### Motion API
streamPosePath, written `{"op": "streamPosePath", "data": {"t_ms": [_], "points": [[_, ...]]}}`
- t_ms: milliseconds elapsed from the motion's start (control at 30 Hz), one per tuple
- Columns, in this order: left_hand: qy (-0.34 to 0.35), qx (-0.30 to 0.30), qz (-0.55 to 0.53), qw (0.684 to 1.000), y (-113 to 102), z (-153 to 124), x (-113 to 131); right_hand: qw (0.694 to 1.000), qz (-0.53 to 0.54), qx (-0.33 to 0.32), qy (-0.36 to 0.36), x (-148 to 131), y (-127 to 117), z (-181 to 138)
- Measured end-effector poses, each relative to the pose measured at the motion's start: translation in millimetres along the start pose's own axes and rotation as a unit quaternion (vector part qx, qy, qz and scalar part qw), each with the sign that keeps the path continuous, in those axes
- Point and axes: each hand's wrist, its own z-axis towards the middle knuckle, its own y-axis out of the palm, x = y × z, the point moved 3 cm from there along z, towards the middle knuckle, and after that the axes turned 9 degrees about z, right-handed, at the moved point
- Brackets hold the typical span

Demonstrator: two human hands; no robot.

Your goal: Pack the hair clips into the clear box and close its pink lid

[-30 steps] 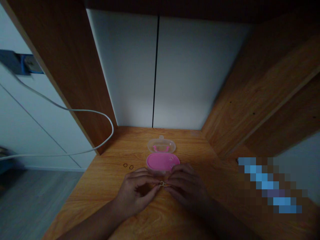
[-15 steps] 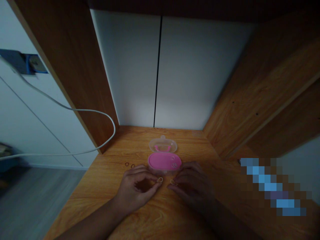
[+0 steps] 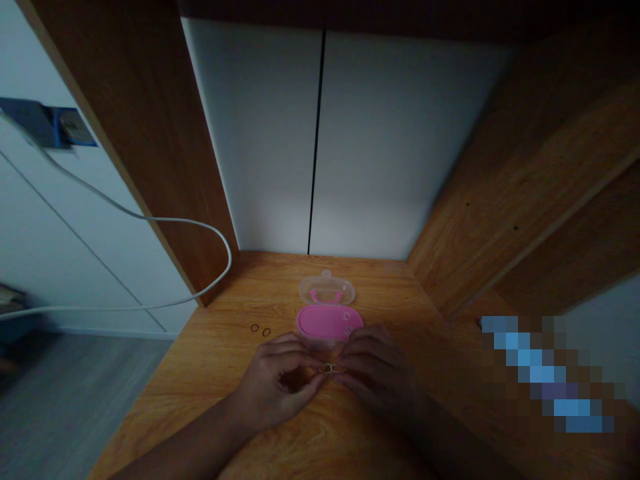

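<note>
My left hand (image 3: pixel 280 380) pinches a small pale elastic band (image 3: pixel 323 369) between thumb and fingertips. Opposite it, my right hand (image 3: pixel 377 367) pinches a second pale band (image 3: pixel 336 370). The two bands meet or overlap between my fingertips; whether they are linked I cannot tell. Just beyond my hands lies an open oval case with a pink base (image 3: pixel 323 321) and a clear lid (image 3: pixel 310 287) tipped back. Small pale rings (image 3: pixel 346 316) rest on the right part of the pink surface. Two dark bands (image 3: pixel 266 332) lie on the wood left of the case.
The wooden desktop (image 3: pixel 220 373) is bounded by a white back panel (image 3: pixel 370 167) and a wooden side wall (image 3: pixel 500 220) on the right. A white cable (image 3: pixel 220 240) loops over the left post from a wall socket (image 3: pixel 75 127). A blurred-out blue patch (image 3: pixel 530 363) is at right.
My hands have come together, bringing the two pale bands from apart to touching or overlapping. The case and the dark bands have stayed in place.
</note>
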Motion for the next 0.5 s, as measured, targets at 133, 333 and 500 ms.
{"op": "streamPosePath", "data": {"t_ms": [133,333,500], "points": [[-0.03,-0.018,-0.046,0.998,6,-2,0,1.0,0.007,-0.022,-0.004,2,6,-3],[-0.292,-0.081,-0.286,0.909,25,-9,-11,1.0,-0.01,-0.018,-0.014,3,5,-6],[-0.342,-0.096,-0.316,0.88,26,-12,-18,0.999,-0.039,-0.017,-0.015,3,3,-7]]}}
